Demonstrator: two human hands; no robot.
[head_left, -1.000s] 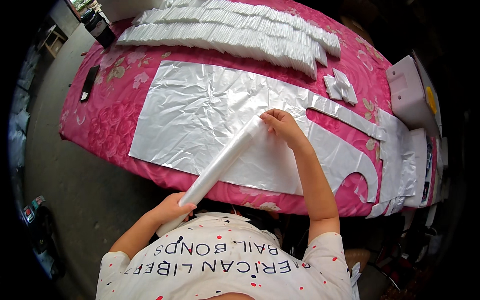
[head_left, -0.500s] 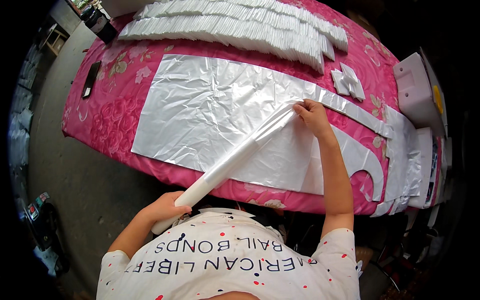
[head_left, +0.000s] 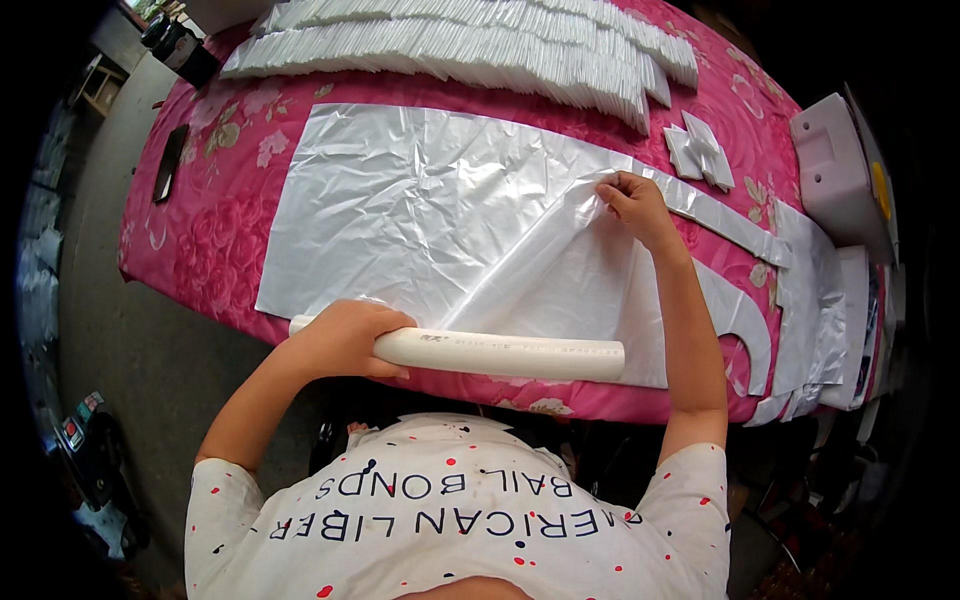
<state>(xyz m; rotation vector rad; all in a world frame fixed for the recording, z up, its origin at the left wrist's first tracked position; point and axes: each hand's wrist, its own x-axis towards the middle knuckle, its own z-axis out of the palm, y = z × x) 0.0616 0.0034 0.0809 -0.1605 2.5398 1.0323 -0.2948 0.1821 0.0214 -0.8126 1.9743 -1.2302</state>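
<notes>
My left hand point(head_left: 347, 338) is wrapped round a white plastic pipe point(head_left: 510, 355). The pipe lies almost level along the near edge of a large, translucent white plastic bag point(head_left: 370, 210), with one end sticking out left of the hand. My right hand point(head_left: 632, 205) pinches the bag's top layer near its far right part. A raised fold of film runs from those fingers down toward the pipe. At the right the bag narrows into two strap-like handles point(head_left: 715, 217) with a curved cut-out between them.
Pink flowered cloth point(head_left: 225, 240) covers the table. Long rows of folded white packets point(head_left: 450, 60) line the far side, with several loose packets point(head_left: 700, 152) nearby. A dark phone point(head_left: 171, 163) and black jar point(head_left: 182, 50) are at left. A white foam box point(head_left: 845, 175) stands at right.
The pipe has come out of the bag's film and swung from slanting to nearly level. My left hand has moved up and forward with it. My right hand still pinches the film, slightly farther away.
</notes>
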